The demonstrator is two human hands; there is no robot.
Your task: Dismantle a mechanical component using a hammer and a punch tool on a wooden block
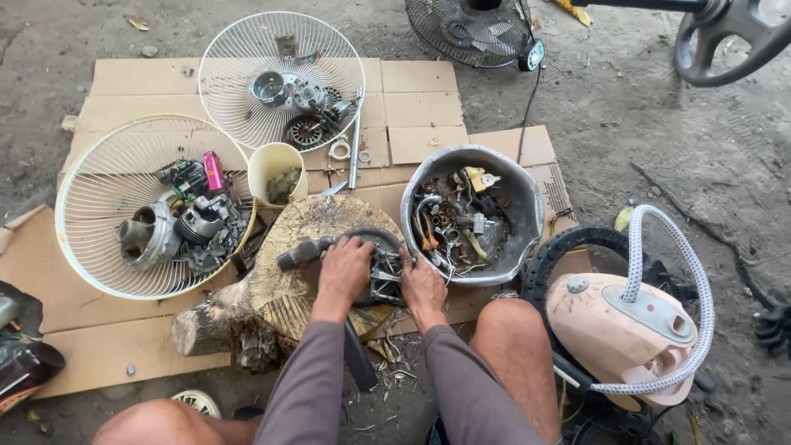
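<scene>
My left hand (344, 270) rests on top of a wooden stump (288, 280), closed over a dark metal tool (309, 249) whose handle sticks out to the left. My right hand (422, 284) sits beside it at the stump's right edge, gripping a small grey metal part (386, 276) with wires. Both hands meet over that part. Metal shavings litter the ground below the stump.
A dented metal bowl (519, 198) of scrap parts stands right of the hands. Two white fan grilles (99, 198) (247, 49) hold motor pieces. A cream cup (272, 165), a pink steamer (626, 330), a black fan (474, 29) and flattened cardboard (420, 107) surround me.
</scene>
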